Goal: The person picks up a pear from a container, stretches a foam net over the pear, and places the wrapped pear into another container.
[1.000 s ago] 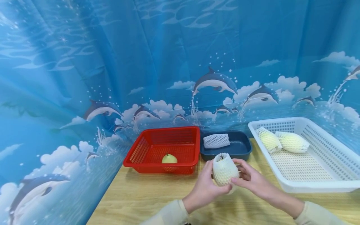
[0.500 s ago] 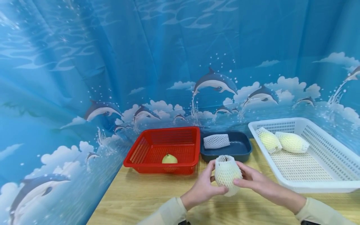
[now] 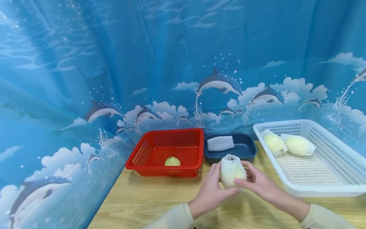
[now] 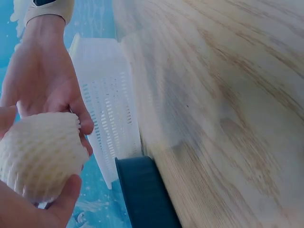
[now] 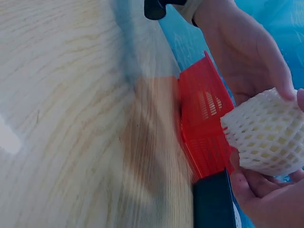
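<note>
A pear in a white foam net sleeve (image 3: pixel 232 174) is held upright above the table, its open collar at the top. My left hand (image 3: pixel 211 187) grips its left side, the thumb across the lower front. On the other side my right hand (image 3: pixel 262 185) holds it with thumb and curled fingers. In the right wrist view the yellowish fruit shows through the mesh of the foam sleeve (image 5: pixel 268 133). The sleeve's far side and some fingertips are hidden.
Behind the hands, a dark blue tray (image 3: pixel 246 153) bears a flattened foam sleeve (image 3: pixel 220 143). To its left, a red basket (image 3: pixel 137 159) contains a bare pear (image 3: pixel 172 161). Two sleeved pears (image 3: pixel 298 145) lie in the white basket (image 3: pixel 328 190) at right.
The sleeved pear has shifted slightly right over the second, dipping and then rising a little. Both hands move with it and keep their hold; the baskets and tray stay put.
</note>
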Demonstrator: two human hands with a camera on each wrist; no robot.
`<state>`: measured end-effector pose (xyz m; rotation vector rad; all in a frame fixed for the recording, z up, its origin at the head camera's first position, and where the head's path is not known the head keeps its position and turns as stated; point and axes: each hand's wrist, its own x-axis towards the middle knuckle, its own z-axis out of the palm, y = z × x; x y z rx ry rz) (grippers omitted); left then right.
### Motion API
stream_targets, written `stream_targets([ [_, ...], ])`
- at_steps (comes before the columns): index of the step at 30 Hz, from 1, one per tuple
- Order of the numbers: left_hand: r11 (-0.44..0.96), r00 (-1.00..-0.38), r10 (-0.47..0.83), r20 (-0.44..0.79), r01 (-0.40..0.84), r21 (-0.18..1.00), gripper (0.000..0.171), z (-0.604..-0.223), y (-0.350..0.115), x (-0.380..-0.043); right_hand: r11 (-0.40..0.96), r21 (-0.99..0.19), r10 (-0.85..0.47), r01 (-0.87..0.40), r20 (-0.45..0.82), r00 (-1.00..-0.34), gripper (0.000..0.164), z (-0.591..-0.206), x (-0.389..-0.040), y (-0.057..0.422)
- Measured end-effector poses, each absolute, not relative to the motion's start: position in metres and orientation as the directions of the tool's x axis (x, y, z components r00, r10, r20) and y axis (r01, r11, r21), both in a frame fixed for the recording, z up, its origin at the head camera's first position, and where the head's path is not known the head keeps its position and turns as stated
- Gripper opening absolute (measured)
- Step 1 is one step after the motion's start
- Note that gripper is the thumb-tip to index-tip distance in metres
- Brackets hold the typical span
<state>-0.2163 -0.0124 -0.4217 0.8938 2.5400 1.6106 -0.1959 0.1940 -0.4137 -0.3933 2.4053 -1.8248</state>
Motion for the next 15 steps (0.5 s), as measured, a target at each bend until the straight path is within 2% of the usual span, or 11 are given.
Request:
stream_targets([
  [6, 0.357, -0.864, 0.416, 0.284, 0.443, 0.823, 0.075, -0.4219, -0.0060, -0.2167, 0.230, -0.964, -0.234, -0.135, 0.080, -0.969, 0.071, -0.4155, -0.1934, 0.1897],
  [10, 0.307, -0.862, 0.424, 0.278, 0.425, 0.851, 0.072, -0.4223, -0.0066, -0.2193, 0.226, -0.963, -0.252, -0.145, 0.086, -0.964, 0.069, -0.4157, -0.1918, 0.1916],
  [15, 0.207, -0.859, 0.449, 0.245, 0.367, 0.907, 0.071, -0.4228, -0.0117, -0.2221, 0.249, -0.947, -0.282, -0.205, 0.132, -0.950, 0.060, -0.4136, -0.1924, 0.1988],
])
